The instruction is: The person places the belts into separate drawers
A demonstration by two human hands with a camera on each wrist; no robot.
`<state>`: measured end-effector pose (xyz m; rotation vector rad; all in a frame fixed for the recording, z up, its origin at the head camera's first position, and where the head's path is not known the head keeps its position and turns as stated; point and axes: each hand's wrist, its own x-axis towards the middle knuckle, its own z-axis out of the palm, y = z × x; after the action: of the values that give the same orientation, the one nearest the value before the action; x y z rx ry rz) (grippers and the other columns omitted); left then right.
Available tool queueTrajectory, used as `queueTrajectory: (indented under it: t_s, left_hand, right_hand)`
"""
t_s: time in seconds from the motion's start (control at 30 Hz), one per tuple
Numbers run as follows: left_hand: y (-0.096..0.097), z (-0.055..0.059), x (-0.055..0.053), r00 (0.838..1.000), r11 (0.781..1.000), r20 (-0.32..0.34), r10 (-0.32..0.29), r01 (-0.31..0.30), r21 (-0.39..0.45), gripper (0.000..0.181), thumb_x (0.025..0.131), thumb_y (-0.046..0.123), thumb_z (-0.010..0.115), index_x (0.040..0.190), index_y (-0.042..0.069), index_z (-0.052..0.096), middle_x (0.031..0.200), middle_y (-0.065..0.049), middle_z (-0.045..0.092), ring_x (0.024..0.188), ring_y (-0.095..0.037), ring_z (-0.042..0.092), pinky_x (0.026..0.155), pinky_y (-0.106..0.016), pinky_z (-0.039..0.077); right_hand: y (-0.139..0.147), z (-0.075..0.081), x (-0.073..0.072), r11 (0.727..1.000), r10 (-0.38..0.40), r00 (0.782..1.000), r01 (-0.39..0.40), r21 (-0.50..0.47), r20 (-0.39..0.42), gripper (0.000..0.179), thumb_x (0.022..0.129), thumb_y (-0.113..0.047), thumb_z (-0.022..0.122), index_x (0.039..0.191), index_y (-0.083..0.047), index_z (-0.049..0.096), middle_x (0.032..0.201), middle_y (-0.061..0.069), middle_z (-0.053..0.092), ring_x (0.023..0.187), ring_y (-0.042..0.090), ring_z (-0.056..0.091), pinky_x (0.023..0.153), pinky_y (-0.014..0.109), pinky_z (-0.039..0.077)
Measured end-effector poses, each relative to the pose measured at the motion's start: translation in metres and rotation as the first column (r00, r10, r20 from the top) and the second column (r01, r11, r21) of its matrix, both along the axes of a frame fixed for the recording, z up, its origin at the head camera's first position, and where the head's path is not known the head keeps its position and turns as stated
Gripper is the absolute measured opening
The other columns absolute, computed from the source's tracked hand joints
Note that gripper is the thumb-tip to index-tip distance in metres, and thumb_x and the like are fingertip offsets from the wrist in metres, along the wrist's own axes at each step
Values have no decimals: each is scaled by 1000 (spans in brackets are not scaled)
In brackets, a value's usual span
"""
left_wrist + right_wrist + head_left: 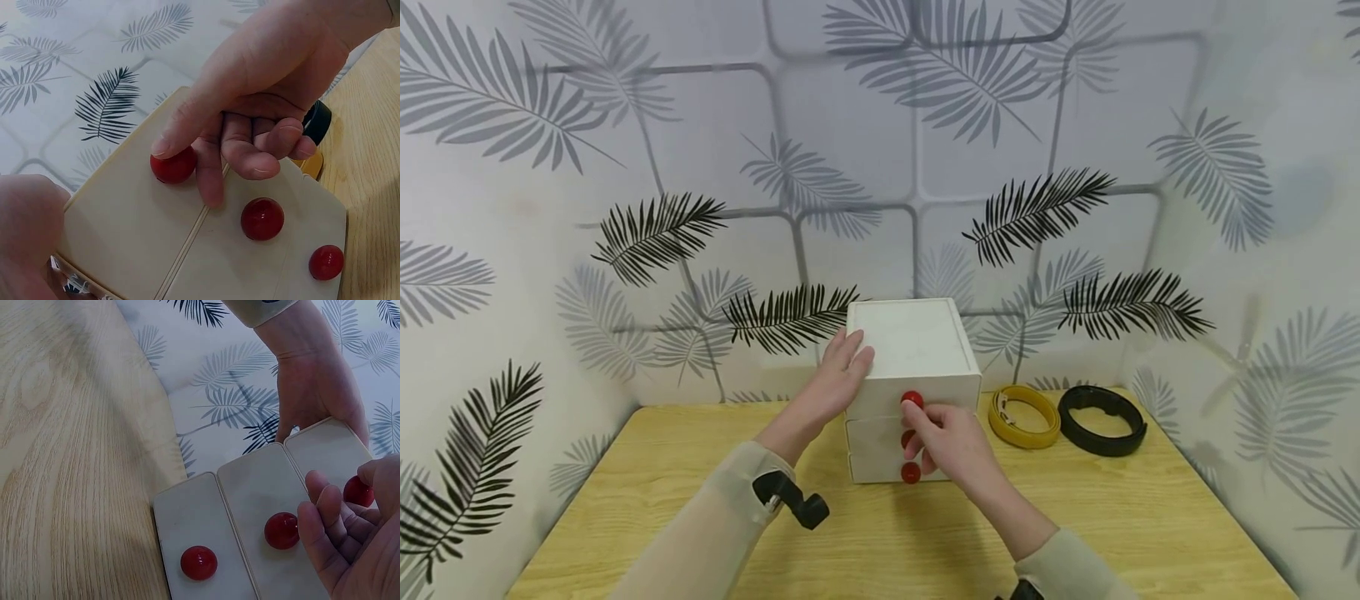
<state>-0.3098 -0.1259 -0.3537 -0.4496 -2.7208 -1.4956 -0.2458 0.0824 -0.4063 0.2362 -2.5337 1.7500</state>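
My left hand is resting with its fingers extended along the upper left side of the white drawer box, while my right hand is pinching the top red knob between thumb and forefinger, its other fingers curling near the middle knob. From my end, I am judging that good handling is depending on even bracing: the left hand should be steadying the box without pushing it over, and any force on the knob should be running straight front to back, since a sideways tug could be twisting the box. I am also wanting the spare fingers clear of the middle knob. The box is standing upright between the hands, near the middle of the back edge of the desk. A yellow belt and a black belt are lying coiled toward the back right corner.
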Motion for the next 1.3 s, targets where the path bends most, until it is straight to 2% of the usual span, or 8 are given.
queueTrajectory:
  t_s: [0.17,0.4,0.67,0.9,1.3]
  left_hand:
    - [0,0,-4,1000,1000,20,13,-13,25,66,117,39,43,175,9,30,184,-18,4,170,-37,2,134,-61,10]
    - [-1,1,-5,999,1000,42,-16,16,0,70,118,41,40,178,12,19,185,-17,-2,170,-34,-2,134,-62,9]
    - [-1,1,-5,1000,1000,10,-10,10,-24,70,118,39,38,178,9,18,184,-20,2,170,-35,0,134,-61,9]
    - [0,-3,-7,999,999,-29,-13,12,-40,70,117,38,38,177,7,20,184,-22,4,170,-36,2,135,-60,9]
    - [-1,-4,-8,999,998,-50,-14,11,-61,70,116,38,37,176,5,21,183,-23,6,170,-38,4,134,-60,13]
  right_hand:
    - [2,-1,1,1000,26,1000,-26,-12,7,45,112,-45,65,105,-3,80,71,5,74,61,41,68,55,33,55]
    - [5,-5,1,998,45,999,-44,-45,29,47,112,-45,65,102,-2,80,71,8,74,55,24,64,57,36,59]
    - [10,-11,6,998,48,996,-45,-39,78,43,112,-41,65,104,-3,81,72,8,75,51,18,60,56,32,57]
    - [13,-17,15,998,52,990,-45,-54,131,53,111,-48,65,112,2,80,73,8,75,50,16,58,56,31,57]
    - [18,-34,17,995,55,968,-33,-95,244,59,112,-52,61,118,3,80,77,9,77,53,12,57,56,28,56]
